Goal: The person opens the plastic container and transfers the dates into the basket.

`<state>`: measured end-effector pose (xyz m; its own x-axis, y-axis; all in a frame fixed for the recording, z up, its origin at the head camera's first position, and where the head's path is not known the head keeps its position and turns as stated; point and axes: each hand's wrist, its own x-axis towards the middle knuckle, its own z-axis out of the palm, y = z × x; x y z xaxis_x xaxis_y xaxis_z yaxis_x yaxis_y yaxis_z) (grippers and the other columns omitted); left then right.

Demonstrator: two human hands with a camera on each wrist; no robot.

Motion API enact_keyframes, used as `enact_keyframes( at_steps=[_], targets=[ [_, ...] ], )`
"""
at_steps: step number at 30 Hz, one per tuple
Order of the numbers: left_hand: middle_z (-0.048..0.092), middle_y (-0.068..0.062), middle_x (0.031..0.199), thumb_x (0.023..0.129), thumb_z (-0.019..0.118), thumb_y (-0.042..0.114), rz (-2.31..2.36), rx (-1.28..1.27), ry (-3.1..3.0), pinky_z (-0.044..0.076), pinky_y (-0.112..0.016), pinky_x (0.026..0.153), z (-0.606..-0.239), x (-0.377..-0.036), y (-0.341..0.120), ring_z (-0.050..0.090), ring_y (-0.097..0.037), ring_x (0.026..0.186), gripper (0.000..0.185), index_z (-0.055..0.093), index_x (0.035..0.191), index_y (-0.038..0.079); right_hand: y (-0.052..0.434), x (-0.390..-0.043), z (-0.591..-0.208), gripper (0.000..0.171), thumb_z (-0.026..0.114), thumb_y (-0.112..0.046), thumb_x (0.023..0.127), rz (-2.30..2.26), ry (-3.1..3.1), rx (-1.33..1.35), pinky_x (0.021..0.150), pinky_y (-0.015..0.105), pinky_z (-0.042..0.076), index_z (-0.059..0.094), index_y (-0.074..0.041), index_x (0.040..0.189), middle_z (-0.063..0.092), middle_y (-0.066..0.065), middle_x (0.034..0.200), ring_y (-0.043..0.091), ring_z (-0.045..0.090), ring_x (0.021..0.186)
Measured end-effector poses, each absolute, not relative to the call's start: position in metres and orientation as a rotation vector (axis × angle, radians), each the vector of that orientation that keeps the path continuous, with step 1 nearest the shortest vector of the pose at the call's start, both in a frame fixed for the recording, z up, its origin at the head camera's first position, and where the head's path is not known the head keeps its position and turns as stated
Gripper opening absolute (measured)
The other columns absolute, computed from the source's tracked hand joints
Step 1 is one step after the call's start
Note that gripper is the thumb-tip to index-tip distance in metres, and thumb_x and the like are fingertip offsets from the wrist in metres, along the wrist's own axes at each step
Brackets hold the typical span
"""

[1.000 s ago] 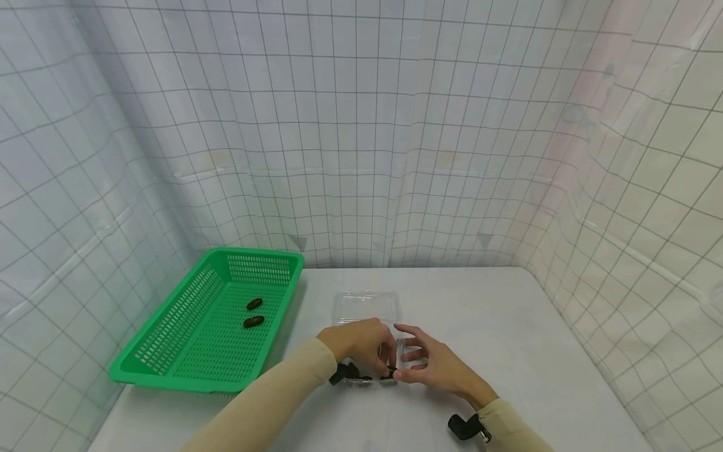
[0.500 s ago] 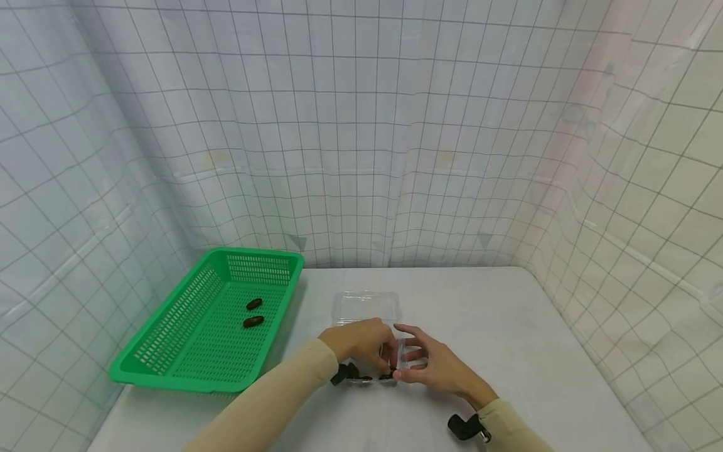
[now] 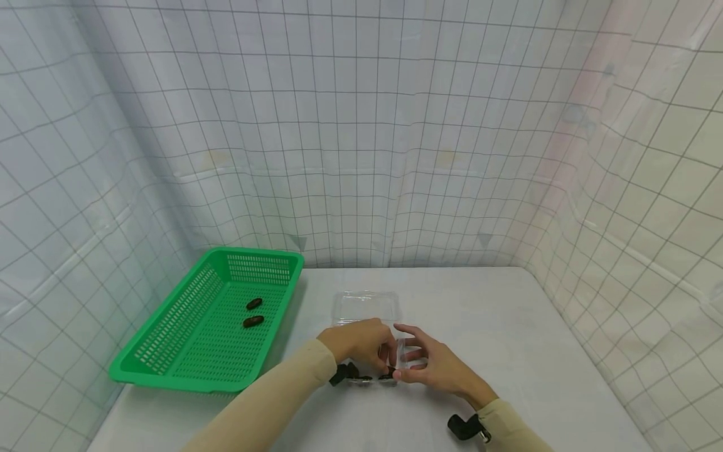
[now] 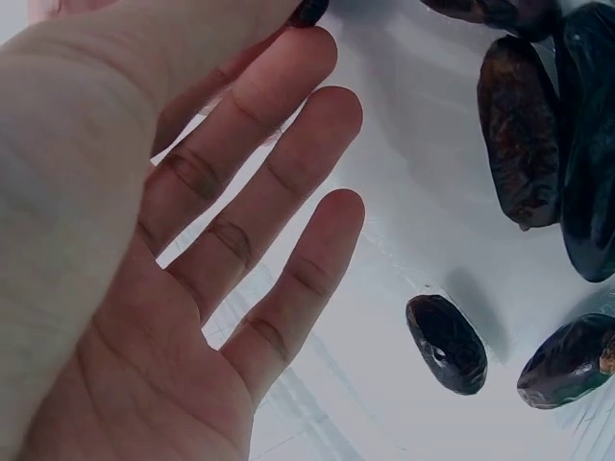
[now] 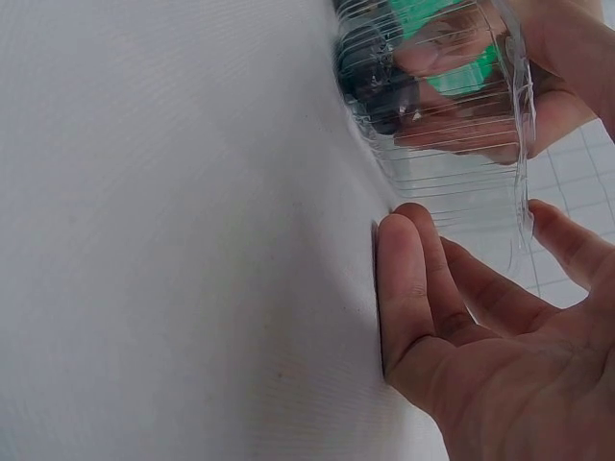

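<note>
Your left hand [image 3: 361, 342] is inside the clear plastic clamshell box [image 3: 368, 326], fingers [image 4: 288, 182] straight and spread, holding nothing that the left wrist view shows. The nearest loose date [image 4: 446, 343] lies on the box floor just beyond your little finger, with more dates [image 4: 524, 130] crowded at the far side. Your right hand [image 3: 437, 367] rests against the outside wall of the box, fingers [image 5: 408, 279] extended and flat beside the ribbed plastic (bracing it, not gripping).

To do this pick well, keep that right hand pressed to the wall so the light box does not skid on the white table [image 3: 508, 326]. Curl thumb and forefinger around 1 date only, the lone one apart from the cluster, and lift straight up to clear the rim. Dates are sticky and soft, so pinch lightly. The green basket [image 3: 164, 358] sits left of the box, with 2 dates [image 3: 253, 312] already in it.
</note>
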<state>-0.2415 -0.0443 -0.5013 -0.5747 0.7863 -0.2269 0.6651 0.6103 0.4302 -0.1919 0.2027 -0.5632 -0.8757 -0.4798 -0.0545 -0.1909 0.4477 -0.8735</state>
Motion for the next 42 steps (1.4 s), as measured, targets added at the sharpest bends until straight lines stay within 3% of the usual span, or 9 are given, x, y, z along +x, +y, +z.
enact_keyframes(
  at_steps=[7,15,29,42],
  targets=[
    [0.081,0.013,0.086,0.096,0.098,0.016,0.382,1.163,2.473,0.057,-0.014,0.075,-0.499,-0.24,-0.044,0.065,0.005,0.076,0.013,0.093,0.107,0.017,0.202,-0.192,-0.565,0.093,0.093,-0.043,0.1,-1.393,2.42,-0.557,0.105,0.027,0.066,0.044,-0.036,0.179,0.07,0.012,0.16,0.028,0.075,0.139],
    [0.087,0.012,0.095,0.098,0.097,0.017,0.34,1.106,2.506,0.063,-0.016,0.086,-0.491,-0.236,-0.047,0.071,0.004,0.083,0.011,0.094,0.108,0.019,0.201,-0.191,-0.562,0.092,0.092,-0.039,0.102,-1.417,2.4,-0.576,0.106,0.034,0.068,0.043,-0.033,0.179,0.066,0.016,0.166,0.032,0.075,0.14],
    [0.083,0.013,0.091,0.102,0.093,0.015,0.394,1.073,2.536,0.061,-0.018,0.081,-0.477,-0.232,-0.07,0.067,0.001,0.08,0.006,0.093,0.106,0.02,0.201,-0.19,-0.56,0.093,0.093,-0.039,0.102,-1.414,2.402,-0.555,0.105,0.032,0.067,0.043,-0.032,0.18,0.063,0.019,0.168,0.033,0.074,0.14],
    [0.076,0.012,0.088,0.104,0.09,0.014,0.454,1.122,2.573,0.057,-0.019,0.076,-0.453,-0.23,-0.09,0.062,-0.001,0.079,0.006,0.092,0.109,0.017,0.2,-0.189,-0.561,0.095,0.095,-0.04,0.1,-1.416,2.405,-0.525,0.109,0.043,0.069,0.044,-0.031,0.179,0.065,0.017,0.166,0.034,0.075,0.139]
  ],
)
